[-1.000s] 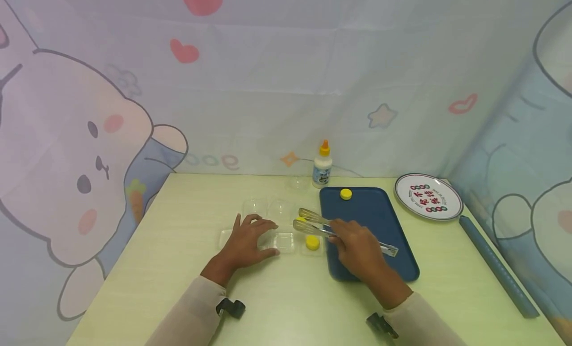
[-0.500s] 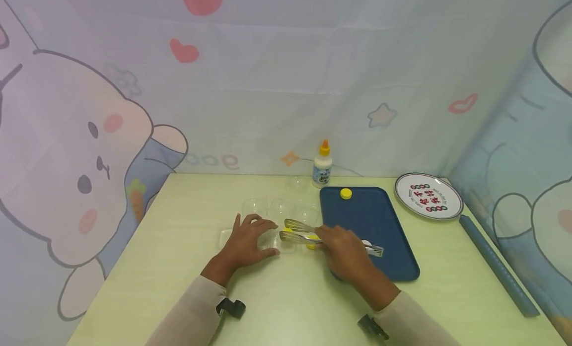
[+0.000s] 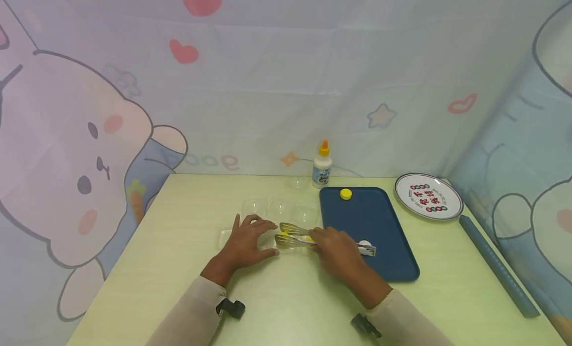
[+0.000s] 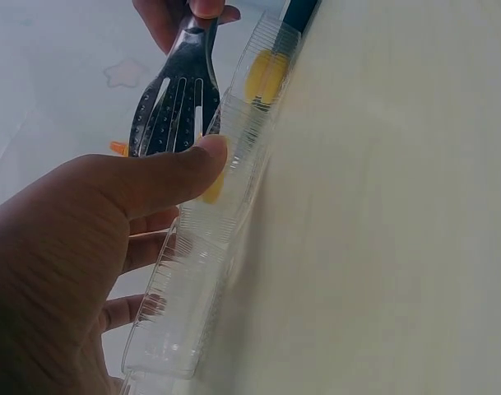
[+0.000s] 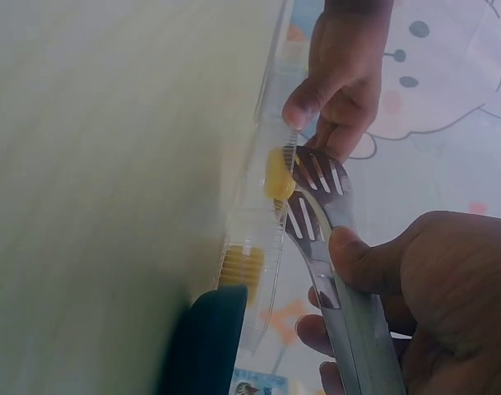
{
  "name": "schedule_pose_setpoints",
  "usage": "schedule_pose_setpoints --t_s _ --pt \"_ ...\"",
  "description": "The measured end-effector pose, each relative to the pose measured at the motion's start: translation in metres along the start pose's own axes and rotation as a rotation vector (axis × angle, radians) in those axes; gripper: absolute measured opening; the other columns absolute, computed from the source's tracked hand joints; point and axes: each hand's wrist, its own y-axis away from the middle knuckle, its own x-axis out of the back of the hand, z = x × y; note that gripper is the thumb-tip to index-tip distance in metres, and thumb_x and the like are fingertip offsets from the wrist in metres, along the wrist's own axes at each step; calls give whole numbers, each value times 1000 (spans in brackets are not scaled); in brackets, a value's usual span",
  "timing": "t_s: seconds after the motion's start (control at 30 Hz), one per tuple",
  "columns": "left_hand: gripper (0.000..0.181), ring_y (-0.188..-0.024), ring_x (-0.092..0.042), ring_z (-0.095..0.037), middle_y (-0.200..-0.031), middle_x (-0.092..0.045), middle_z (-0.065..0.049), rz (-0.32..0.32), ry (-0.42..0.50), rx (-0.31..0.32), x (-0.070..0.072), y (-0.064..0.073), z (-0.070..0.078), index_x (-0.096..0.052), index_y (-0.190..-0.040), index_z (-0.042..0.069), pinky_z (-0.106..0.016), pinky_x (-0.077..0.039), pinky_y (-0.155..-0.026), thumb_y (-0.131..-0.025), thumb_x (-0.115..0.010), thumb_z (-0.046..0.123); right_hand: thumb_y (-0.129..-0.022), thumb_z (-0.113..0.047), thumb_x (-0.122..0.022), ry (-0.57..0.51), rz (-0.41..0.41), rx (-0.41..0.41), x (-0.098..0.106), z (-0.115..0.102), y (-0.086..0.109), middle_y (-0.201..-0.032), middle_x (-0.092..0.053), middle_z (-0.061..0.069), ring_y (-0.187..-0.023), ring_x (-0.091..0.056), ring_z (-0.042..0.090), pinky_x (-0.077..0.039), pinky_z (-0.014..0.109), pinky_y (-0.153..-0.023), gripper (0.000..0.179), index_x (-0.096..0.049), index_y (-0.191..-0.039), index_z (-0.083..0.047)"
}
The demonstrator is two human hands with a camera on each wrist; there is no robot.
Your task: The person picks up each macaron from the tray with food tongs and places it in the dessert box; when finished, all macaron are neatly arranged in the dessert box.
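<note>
My left hand point(image 3: 245, 242) holds a clear plastic box point(image 4: 172, 317) with several compartments, thumb on the near side and fingers on the far side. In my right hand point(image 3: 337, 251) are metal tongs point(image 5: 353, 329) with slotted ends, gripped around the arms. A yellow round piece point(image 5: 277, 174) lies at the tongs' tips, within a middle compartment; whether the tips still pinch it I cannot tell. Another yellow round piece point(image 5: 242, 267) sits in the compartment nearest the tray. The box's raised clear lid point(image 3: 279, 207) stands behind, with domed sections.
A dark blue tray point(image 3: 380, 217) carries a yellow round piece point(image 3: 346, 194) and a white round piece point(image 3: 365, 246), partly covered by the tongs. Behind it stands a glue bottle point(image 3: 321, 168). Farther right are a printed plate point(image 3: 429, 197) and a long blue-grey roll point(image 3: 498, 266).
My right hand has moved left from over the tray, bringing the tongs and a yellow round piece to the middle compartment by my left hand. The left hand has stayed in place.
</note>
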Motion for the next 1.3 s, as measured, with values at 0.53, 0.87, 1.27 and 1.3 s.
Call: schedule_pose_setpoints --t_s 0.53,0.87,1.27,1.3 --pt "61 -144 -54 -33 -143 -74 0 -5 -4 10 1 -1 1 -71 -140 23 -88 -14 -125 -88 -90 47 -93 -18 -87 106 -90 13 1 -5 -7 -109 -80 -2 -90 -72 22 -58 42 -69 26 -77 -117 -13" --pt "63 -143 -55 -33 -145 -73 -1 -1 -15 -2 0 0 1 -72 -141 21 -88 -16 -124 -87 -90 48 -94 -20 -87 107 -102 -16 2 -6 -5 -116 -81 0 -95 -74 22 -59 41 -73 29 -78 -121 -12" --pt "67 -146 -53 -33 -148 -71 0 27 -65 0 16 5 -4 -71 -143 21 -88 -14 -124 -85 -90 51 -94 -18 -86 54 -28 -38 7 2 1 -122 -81 5 -100 -76 25 -62 44 -78 34 -78 -126 -8" --pt "67 -146 -53 -33 -149 -70 0 26 -75 3 18 5 -6 -71 -143 22 -88 -14 -124 -85 -90 51 -95 -18 -86 53 -26 -41 8 3 1 -122 -81 5 -100 -76 25 -62 44 -77 34 -78 -127 -8"
